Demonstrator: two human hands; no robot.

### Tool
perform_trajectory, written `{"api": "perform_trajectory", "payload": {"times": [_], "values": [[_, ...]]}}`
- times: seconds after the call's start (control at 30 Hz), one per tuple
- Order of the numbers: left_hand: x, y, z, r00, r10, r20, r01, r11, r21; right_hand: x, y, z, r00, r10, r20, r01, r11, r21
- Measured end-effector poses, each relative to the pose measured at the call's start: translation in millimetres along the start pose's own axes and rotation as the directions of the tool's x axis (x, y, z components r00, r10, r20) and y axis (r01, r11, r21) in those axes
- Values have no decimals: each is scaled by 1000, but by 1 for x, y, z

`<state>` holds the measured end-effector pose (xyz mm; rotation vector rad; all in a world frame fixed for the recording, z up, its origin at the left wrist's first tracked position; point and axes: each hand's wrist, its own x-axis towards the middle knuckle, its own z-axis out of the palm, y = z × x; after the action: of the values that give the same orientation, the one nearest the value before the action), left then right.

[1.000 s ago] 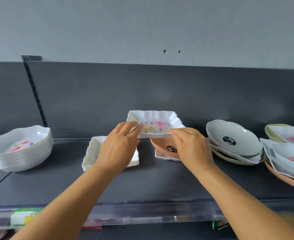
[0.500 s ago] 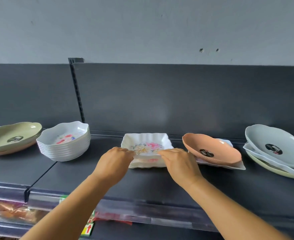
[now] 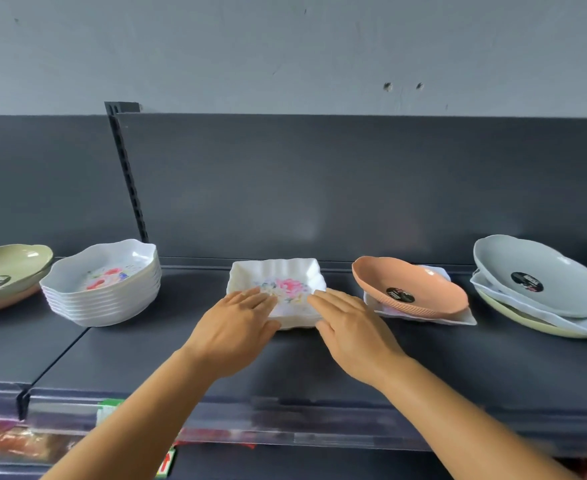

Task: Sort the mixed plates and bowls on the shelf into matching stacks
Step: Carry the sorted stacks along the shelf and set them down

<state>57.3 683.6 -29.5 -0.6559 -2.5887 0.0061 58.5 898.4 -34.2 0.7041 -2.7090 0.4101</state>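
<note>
Both hands — left hand (image 3: pixel 234 325), right hand (image 3: pixel 351 328) — rest flat, fingers straight, on the near rim of the square floral plate (image 3: pixel 278 289) — gripping nothing.

shelf (image 3: pixel 319 362): dark matt surface, looks like painted metal, smooth. back panel (image 3: pixel 319 188): same matt dark finish, faint sheen patch. white square floral plate (image 3: pixel 278 278): glossy, ribbed rim (melamine-like plastic). stack of white bowls (image 3: pixel 105 289): same gloss. peach oval dish (image 3: pixel 409 289): satin plastic, ribbed outside. grey oval dish (image 3: pixel 534 275): smooth semi-gloss. shelf edge strip (image 3: pixel 285 420): clear shiny plastic. wall (image 3: pixel 285 46): matt paint.
</note>
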Motion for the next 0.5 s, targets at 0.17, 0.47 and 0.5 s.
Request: {"api": "perform_trajectory", "payload": {"times": [0.17, 0.47, 0.5], "values": [[32, 50, -10, 989, -132, 71, 148, 933, -329, -21, 22, -30, 966, 165, -201, -148, 984, 98], [97, 122, 18, 974, -183, 136, 227, 823, -521, -48, 106, -66, 800, 561, -211, -552, 827, 106], [102, 126, 22, 966, -205, 160, 258, 825, -503, -49, 113, -67, 796, 576, -185, -571, 817, 85]]}}
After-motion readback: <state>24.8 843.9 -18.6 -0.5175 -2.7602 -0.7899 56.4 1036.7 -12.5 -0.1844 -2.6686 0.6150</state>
